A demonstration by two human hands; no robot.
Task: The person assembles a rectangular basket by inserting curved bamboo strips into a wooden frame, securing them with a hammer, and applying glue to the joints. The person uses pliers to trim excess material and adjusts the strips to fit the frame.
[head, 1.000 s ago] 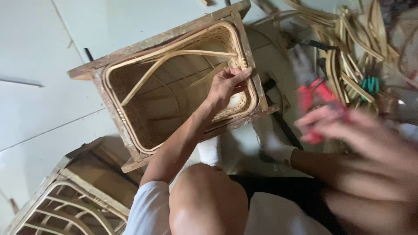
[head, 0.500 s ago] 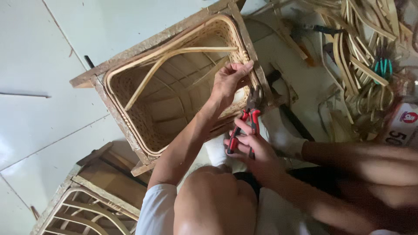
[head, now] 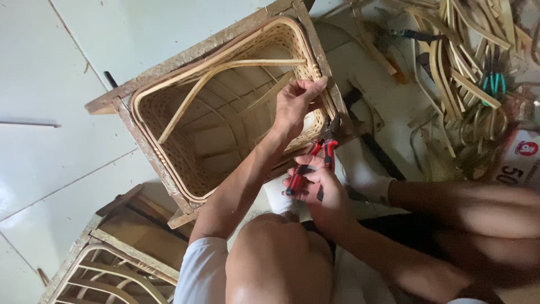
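Your left hand point(head: 295, 104) pinches the woven basket's point(head: 225, 112) rim inside its wooden frame point(head: 143, 146) on the floor; your right hand point(head: 320, 188) is clamped around red-handled pliers point(head: 312, 160), their tip at that rim.

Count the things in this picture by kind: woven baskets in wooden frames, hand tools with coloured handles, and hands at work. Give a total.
Woven baskets in wooden frames: 2, the large basket and the second basket frame.
Hand tools: 2, the red-handled pliers and the green-handled tool.
Hands: 2, the left hand and the right hand.
Total: 6
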